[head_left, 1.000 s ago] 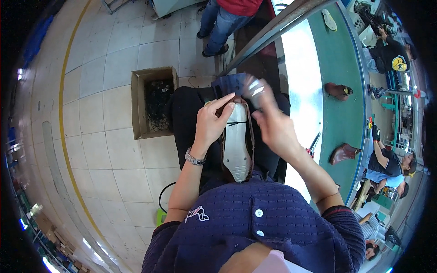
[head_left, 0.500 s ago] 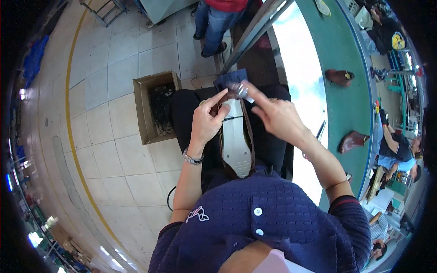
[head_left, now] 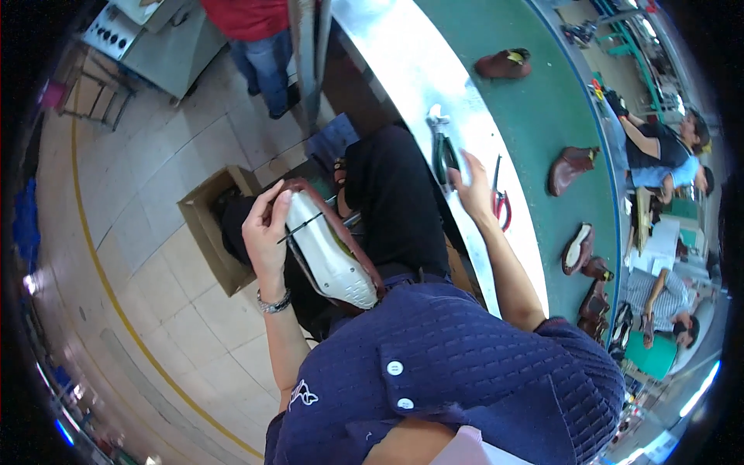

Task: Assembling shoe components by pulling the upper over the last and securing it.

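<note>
My left hand (head_left: 267, 232) grips the toe end of an upturned brown shoe upper (head_left: 364, 260) over my lap, thumb and fingers pinching its edge. A pale insole (head_left: 322, 248) with small holes near its heel covers the underside. A thin dark cord or strip (head_left: 304, 225) crosses it. At the bench's near edge, my right hand (head_left: 474, 190) closes its thumb and fingers on the dark green handles of pliers (head_left: 443, 147) with a silver head. Some blur there partly hides the grip. Red-handled scissors (head_left: 502, 208) lie just right of that hand.
A shiny metal bench (head_left: 387, 46) borders a green belt (head_left: 535, 108) carrying brown boots (head_left: 504, 63) and several more shoes. An open cardboard box (head_left: 203, 248) stands left of my legs. A metal post (head_left: 308, 62) rises ahead, near a standing person (head_left: 263, 54). Others work at right.
My right hand has left the shoe's toe and moved right to the pliers at the bench. The shoe has tilted leftward in my left hand. The view has turned right.
</note>
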The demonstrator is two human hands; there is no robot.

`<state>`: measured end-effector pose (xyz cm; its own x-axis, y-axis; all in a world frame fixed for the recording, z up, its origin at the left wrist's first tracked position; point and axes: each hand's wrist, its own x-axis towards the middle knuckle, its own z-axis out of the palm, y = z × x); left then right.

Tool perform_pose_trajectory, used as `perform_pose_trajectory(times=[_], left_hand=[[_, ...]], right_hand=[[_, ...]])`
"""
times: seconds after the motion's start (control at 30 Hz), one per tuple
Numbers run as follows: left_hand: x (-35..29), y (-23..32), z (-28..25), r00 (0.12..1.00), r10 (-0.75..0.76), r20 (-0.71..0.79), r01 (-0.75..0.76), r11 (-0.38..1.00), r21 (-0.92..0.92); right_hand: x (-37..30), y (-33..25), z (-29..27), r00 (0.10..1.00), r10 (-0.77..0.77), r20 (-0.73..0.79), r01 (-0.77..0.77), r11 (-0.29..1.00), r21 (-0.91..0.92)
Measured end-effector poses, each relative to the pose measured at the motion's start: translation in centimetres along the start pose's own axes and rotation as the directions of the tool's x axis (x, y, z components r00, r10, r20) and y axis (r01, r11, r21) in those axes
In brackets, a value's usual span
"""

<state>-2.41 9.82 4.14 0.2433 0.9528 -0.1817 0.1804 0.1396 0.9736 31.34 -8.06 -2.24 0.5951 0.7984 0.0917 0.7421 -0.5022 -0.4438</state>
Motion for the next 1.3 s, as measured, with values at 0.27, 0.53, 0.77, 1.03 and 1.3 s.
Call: perform_pose_trajectory(times=[0.27,0.53,0.77,1.03,1.3], left_hand=[[-0.5,0.7,0.6,0.997,0.050,-0.061,-0.043,0.993,0.108],[-7.0,-1.3,0.2,0.997,-0.039,-0.066,0.045,0.995,0.093],[-9.3,-0.8,0.9,0.974,0.202,-0.105,-0.134,0.882,0.452],[-9.5,-1.2,1.1,0.924,0.377,-0.065,-0.242,0.708,0.664],[-6.7,1.3,0.9,0.886,0.460,-0.063,-0.327,0.713,0.620]], right_hand=[[-10.0,7.3,-5.8,0.874,0.484,0.051,-0.472,0.868,-0.152],[-5.8,-5.3,-10.7,0.685,0.186,0.705,-0.669,0.544,0.507],[-6.3,-15.9,-10.1,0.232,-0.286,0.930,-0.725,0.587,0.361],[-7.8,-19.5,-7.7,0.311,-0.073,0.948,-0.686,0.673,0.277],[-7.6,-17.1,-8.0,0.667,0.085,0.740,-0.520,0.765,0.380]])
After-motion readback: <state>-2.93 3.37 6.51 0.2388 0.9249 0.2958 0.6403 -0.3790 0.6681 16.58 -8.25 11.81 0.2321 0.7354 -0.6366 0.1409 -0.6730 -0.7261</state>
